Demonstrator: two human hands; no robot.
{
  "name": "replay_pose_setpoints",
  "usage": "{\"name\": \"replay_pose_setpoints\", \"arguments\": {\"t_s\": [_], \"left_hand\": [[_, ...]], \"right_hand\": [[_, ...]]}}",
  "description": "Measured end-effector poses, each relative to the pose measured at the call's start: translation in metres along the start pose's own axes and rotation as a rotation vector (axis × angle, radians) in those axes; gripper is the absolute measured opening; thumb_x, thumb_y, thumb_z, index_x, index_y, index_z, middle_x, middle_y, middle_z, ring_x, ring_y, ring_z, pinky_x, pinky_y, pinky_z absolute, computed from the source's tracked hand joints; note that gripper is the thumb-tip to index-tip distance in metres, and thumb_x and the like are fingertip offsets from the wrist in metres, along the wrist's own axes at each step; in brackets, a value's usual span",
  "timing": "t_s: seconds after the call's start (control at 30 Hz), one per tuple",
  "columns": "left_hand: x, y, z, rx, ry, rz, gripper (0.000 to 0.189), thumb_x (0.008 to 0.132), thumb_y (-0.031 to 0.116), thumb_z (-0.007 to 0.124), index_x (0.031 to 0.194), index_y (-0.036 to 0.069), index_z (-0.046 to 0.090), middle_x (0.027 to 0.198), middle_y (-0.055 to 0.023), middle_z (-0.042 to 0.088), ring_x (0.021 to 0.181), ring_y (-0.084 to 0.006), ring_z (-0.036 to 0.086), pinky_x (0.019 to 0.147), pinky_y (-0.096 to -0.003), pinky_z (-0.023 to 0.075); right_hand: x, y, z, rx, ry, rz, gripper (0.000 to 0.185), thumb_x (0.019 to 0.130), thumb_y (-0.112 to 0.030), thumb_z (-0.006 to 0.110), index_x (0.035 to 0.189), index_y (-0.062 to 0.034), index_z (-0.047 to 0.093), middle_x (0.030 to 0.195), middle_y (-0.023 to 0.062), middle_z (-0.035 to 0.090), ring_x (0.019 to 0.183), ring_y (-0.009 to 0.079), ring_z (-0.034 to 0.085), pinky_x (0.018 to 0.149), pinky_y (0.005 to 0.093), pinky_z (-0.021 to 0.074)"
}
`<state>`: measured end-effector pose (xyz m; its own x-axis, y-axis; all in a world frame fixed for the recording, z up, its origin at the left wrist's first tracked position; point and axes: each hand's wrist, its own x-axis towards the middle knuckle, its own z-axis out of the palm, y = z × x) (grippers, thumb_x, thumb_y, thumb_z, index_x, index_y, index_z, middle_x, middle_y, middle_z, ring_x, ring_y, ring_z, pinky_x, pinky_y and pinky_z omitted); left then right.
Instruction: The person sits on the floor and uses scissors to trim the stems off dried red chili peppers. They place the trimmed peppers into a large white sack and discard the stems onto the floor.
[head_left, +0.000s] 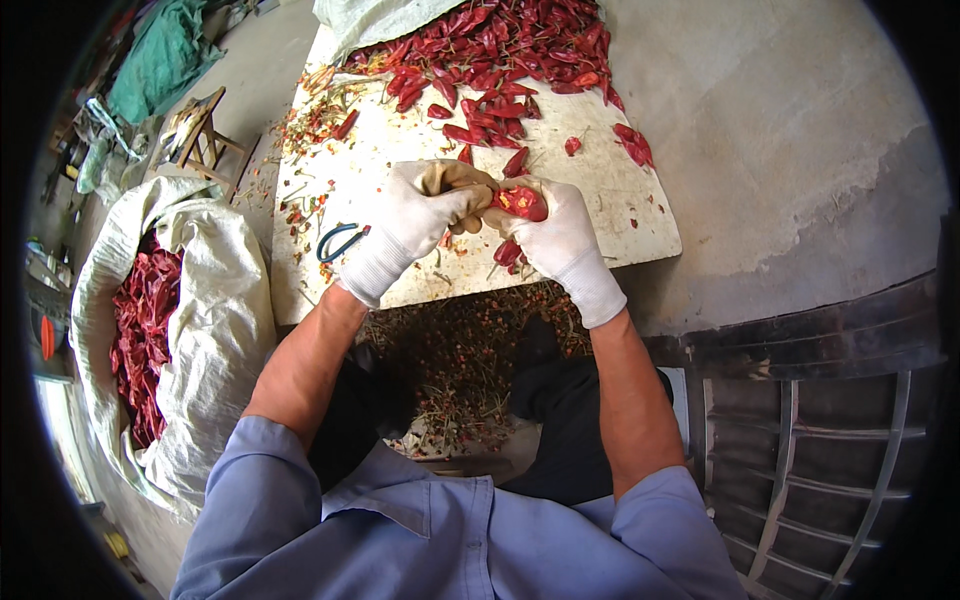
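Observation:
Both my hands wear white knit gloves with stained fingers and meet over the near part of a pale tabletop (622, 217). My right hand (551, 225) grips a red chili pepper (523, 202) that is torn or split, with yellow seeds showing. The curled fingers of my left hand (442, 199) are at the pepper's left end; whether they pinch a piece of it is hidden. A dark blue curved tool (337, 241) lies by my left wrist. More red peppers (506, 120) are strewn beyond my hands, in front of a large heap (525, 37). One small group (510, 255) lies beneath my right hand.
A white woven sack (217, 330) of dried red peppers (148, 337) stands left of the table. Stems and seeds litter the table's left side (307, 127) and the floor below (465, 375). Farther left is a wooden stool (206, 142). A wall (765, 150) and metal grating (795, 450) are at right.

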<state>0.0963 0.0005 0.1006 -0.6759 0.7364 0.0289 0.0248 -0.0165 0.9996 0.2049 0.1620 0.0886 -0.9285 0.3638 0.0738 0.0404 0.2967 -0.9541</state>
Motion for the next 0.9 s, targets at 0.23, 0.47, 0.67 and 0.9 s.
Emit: {"name": "replay_pose_setpoints", "arguments": {"t_s": [0.23, 0.47, 0.67, 0.9], "left_hand": [[0.007, -0.025, 0.011, -0.594, -0.089, 0.003, 0.029, 0.093, 0.020, 0.068, 0.104, -0.007, 0.065, 0.076, -0.0063, 0.064, 0.049, -0.0165, 0.058, 0.045, -0.0287, 0.0441], [0.029, -0.038, 0.004, 0.210, -0.030, -0.190, 0.024, 0.095, 0.021, 0.072, 0.087, -0.002, 0.072, 0.070, -0.0080, 0.070, 0.054, -0.0138, 0.062, 0.049, -0.0317, 0.0503], [0.021, -0.066, 0.040, 1.192, -0.324, -0.071, 0.045, 0.089, 0.042, 0.077, 0.113, 0.004, 0.072, 0.100, -0.0194, 0.075, 0.091, -0.0323, 0.074, 0.082, -0.0408, 0.0578], [0.021, -0.073, 0.052, 1.220, -0.224, -0.032, 0.032, 0.087, 0.027, 0.075, 0.111, 0.007, 0.072, 0.093, -0.0204, 0.073, 0.086, -0.0371, 0.072, 0.078, -0.0443, 0.0570]], "right_hand": [[-0.004, 0.005, -0.018, 0.116, -0.074, -0.082, 0.024, 0.082, -0.004, 0.084, 0.103, 0.0009, 0.073, 0.094, 0.0056, 0.074, 0.086, 0.0123, 0.067, 0.082, 0.0291, 0.0544], [-0.007, 0.000, -0.038, 0.437, 0.145, -0.072, 0.016, 0.092, -0.007, 0.077, 0.106, 0.0002, 0.075, 0.091, 0.0095, 0.076, 0.076, 0.0144, 0.073, 0.066, 0.0263, 0.0612], [-0.008, -0.006, -0.047, 0.511, 0.305, -0.030, 0.018, 0.093, -0.013, 0.077, 0.102, 0.0021, 0.073, 0.082, 0.0064, 0.074, 0.066, 0.0125, 0.070, 0.056, 0.0253, 0.0546], [-0.004, 0.002, -0.049, 0.381, 0.304, -0.011, 0.021, 0.092, -0.012, 0.078, 0.107, 0.0025, 0.073, 0.088, 0.0082, 0.075, 0.069, 0.0143, 0.072, 0.059, 0.0261, 0.0588]]}}
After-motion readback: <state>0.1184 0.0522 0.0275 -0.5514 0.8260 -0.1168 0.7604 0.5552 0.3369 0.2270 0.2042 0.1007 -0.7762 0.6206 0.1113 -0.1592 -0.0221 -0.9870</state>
